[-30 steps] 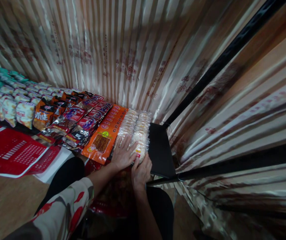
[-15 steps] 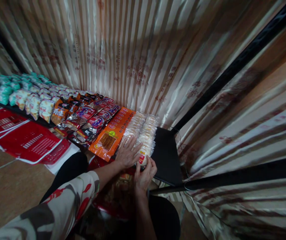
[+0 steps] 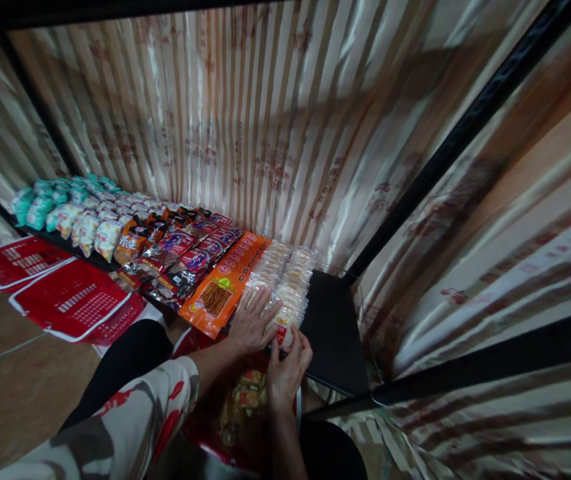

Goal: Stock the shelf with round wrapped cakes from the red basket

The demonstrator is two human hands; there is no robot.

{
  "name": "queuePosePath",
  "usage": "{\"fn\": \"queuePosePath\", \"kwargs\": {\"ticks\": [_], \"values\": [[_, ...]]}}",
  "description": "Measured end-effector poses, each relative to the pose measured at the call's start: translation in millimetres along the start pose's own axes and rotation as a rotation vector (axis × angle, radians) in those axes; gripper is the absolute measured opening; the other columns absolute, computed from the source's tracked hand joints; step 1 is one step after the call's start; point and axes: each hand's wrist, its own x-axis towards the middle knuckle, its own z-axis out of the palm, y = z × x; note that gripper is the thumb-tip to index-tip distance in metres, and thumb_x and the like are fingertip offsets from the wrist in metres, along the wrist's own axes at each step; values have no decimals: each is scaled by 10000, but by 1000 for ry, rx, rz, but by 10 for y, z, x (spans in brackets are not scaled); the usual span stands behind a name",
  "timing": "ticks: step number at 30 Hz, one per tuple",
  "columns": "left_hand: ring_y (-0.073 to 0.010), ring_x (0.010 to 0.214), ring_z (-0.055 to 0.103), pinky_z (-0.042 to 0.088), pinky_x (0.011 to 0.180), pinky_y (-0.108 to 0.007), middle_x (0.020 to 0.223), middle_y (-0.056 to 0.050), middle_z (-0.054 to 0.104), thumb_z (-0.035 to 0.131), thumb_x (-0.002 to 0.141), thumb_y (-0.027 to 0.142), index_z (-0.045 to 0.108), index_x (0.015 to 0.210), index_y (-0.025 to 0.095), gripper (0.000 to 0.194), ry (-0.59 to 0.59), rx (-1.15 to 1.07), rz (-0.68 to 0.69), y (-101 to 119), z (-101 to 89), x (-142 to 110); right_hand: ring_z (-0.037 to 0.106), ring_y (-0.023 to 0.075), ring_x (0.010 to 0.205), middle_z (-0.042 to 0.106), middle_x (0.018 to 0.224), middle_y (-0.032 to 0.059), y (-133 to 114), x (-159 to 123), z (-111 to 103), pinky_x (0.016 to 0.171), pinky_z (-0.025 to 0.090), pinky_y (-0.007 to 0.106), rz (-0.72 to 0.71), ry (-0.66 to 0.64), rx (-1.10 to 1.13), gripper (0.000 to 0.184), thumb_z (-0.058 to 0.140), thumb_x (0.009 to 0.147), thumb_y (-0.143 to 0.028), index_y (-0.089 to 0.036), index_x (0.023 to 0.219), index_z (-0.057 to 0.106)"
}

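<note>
Two rows of white, round-looking crackers in clear wrappers (image 3: 295, 283) stand on the black shelf (image 3: 332, 333). My left hand (image 3: 252, 321) lies with fingers spread over the near end of the left row. At the front of the right row, my right hand (image 3: 290, 367) has its thumb and fingers on either side of a cracker packet with a red label (image 3: 281, 331). Just left of the rows, a flat orange snack bag (image 3: 228, 277) rests on the shelf, close to my left hand.
Farther left are dark red snack bags (image 3: 178, 247), white-and-orange bags (image 3: 108, 237) and teal bags (image 3: 40, 212). Red bags (image 3: 75, 293) hang before the shelf. Below my hands is a red bag of yellowish packets (image 3: 242, 407). A black post (image 3: 430, 180) and striped curtain (image 3: 275, 133) border the shelf.
The view has tilted upward slightly, so the shelf sits lower and farther right and a top bar shows. Both hands keep about the same places on the cracker rows.
</note>
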Motion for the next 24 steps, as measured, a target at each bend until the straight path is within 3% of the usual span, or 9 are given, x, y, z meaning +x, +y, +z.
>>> {"fn": "queuePosePath", "kwargs": {"ticks": [11, 18, 24], "values": [[-252, 1373, 155, 138, 1100, -491, 1489, -90, 205, 419, 871, 427, 310, 1378, 252, 548, 5, -31, -6, -2, 4, -6, 488, 261, 988, 481, 1103, 172, 25, 27, -5, 823, 446, 426, -11, 5, -15, 521, 473, 824, -465, -116, 1209, 510], [-264, 1374, 142, 115, 1105, -492, 1490, -104, 193, 403, 877, 432, 274, 1394, 226, 571, 23, 24, 16, -23, 12, -19, 525, 170, 756, 472, 1122, 158, -61, 62, -65, 699, 490, 359, 56, -40, 19, 515, 507, 809, -455, -121, 1200, 521], [-241, 1371, 162, 160, 1103, -463, 1489, -105, 194, 410, 885, 361, 271, 1392, 216, 546, 42, 49, 58, -45, 50, -43, 526, 178, 782, 469, 1130, 165, -111, 59, -74, 682, 501, 348, 95, -39, 10, 508, 505, 808, -455, -123, 1191, 524]]}}
